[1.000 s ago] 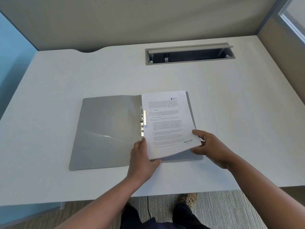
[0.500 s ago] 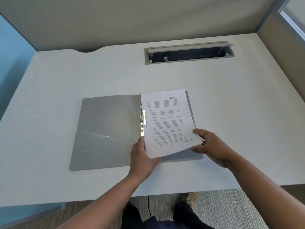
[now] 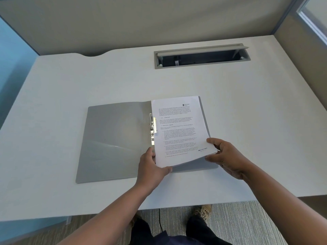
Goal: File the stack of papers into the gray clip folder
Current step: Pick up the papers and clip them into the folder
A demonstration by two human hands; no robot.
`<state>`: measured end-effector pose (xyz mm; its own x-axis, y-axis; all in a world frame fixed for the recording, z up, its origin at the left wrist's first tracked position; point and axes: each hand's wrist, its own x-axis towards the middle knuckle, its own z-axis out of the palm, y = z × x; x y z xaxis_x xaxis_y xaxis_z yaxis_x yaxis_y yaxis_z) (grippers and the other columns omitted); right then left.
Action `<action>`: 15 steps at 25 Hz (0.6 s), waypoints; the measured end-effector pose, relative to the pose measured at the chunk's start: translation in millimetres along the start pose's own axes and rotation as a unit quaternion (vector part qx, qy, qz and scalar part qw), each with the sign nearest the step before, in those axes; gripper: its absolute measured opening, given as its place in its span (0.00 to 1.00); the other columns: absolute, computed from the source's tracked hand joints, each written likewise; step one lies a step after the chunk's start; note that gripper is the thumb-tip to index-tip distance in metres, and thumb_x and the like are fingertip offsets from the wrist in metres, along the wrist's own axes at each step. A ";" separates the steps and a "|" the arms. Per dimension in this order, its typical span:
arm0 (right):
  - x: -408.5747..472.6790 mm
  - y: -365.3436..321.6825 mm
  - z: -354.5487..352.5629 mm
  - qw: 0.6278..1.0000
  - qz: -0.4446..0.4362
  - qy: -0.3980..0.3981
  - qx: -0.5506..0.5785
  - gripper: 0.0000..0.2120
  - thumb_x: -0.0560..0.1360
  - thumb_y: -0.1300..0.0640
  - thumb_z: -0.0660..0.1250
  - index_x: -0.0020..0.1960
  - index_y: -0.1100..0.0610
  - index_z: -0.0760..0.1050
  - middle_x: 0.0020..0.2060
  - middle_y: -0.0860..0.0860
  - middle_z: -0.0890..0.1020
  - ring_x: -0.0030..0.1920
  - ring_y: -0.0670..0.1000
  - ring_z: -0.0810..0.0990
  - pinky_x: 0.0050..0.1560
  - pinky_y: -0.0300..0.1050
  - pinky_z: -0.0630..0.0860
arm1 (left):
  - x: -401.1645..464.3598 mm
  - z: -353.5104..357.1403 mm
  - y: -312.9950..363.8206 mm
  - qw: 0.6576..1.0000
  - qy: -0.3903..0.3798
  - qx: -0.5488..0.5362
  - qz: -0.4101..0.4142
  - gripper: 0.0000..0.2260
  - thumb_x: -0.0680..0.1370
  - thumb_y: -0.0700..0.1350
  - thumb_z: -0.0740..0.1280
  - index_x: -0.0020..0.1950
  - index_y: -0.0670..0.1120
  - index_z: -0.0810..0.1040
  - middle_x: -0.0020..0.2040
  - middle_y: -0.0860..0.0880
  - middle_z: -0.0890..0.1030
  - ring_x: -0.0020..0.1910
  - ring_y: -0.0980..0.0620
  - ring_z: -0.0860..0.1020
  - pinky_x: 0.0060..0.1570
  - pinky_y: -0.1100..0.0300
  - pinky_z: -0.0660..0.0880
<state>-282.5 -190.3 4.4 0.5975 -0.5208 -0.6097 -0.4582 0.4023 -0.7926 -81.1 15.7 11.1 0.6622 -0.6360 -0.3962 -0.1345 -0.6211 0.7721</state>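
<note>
The gray folder (image 3: 115,138) lies open on the desk (image 3: 247,121), its long axis running away from the person, and the papers (image 3: 178,131) sit over its right half. The metal clip (image 3: 153,129) stands along the spine, just beside the stack's left edge at about mid-height, and part of it appears to overlap that edge, though I cannot tell whether the stack is yet under it. So the clip lies to the left of the sheets and farther from the person than both grips.

The left hand (image 3: 150,167) pinches the stack's near left corner, thumb on top, and is the hand nearer the clip. The right hand (image 3: 224,156) grasps the near right corner, thumb over the page and fingers beneath, and that corner is lifted clear of the folder while the far edge rests on it.

I judge the coming move to be a short slide leftward, keeping the stack's long edge parallel to the spine so it seats under the clip; the tilt at the right corner could skew it
</note>
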 end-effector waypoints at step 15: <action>6.5 -0.3 -6.7 1.000 0.012 -0.003 0.000 0.37 0.72 0.77 0.70 0.76 0.62 0.64 0.55 0.48 0.87 0.52 0.51 0.87 0.50 0.39 0.81 | 3.9 3.2 7.6 0.997 -0.016 -0.065 -0.037 0.25 0.62 0.36 0.82 0.55 0.49 0.79 0.53 0.52 0.83 0.54 0.53 0.82 0.42 0.65 0.81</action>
<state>-282.9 -198.9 0.6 0.5903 -0.5072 -0.6279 -0.4725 0.4136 -0.7783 -82.0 7.1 13.8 0.6429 -0.6059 -0.4686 0.0128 -0.6032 0.7975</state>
